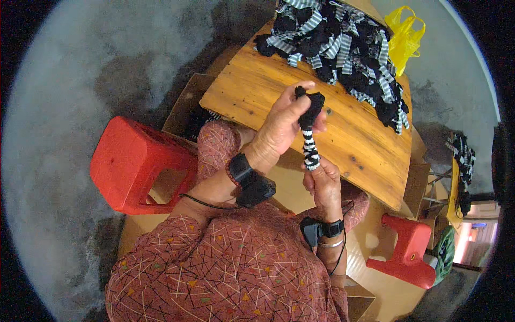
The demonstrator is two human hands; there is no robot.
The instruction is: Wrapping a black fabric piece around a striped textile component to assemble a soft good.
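We are holding a knit [308,140] in both hands near the middle of the frame, just in front of the near edge of a wooden surface [257,88]. Our left hand [281,122] is clamping on the black upper end, its thumb lying across the fabric, while our right hand [325,187], a little lower and to the right, is pinching the black-and-white striped lower end between thumb and fingers. The hands are standing apart, and the knit is hanging nearly upright between them. Across the top of the frame, a pile [343,45] of black and striped pieces is covering the far part of the surface, and a yellow bag [406,43] is sitting just beside it at the upper right. A red stool [126,161] is standing at the left of the frame, and a second stool [410,247], also red, is resting at the lower right. More striped pieces [464,166] are lying toward the right edge of the frame. We are wearing a black strapped device on each wrist, a silver bangle [331,244] on the right arm and a reddish patterned top [230,268], which is filling the lower middle.
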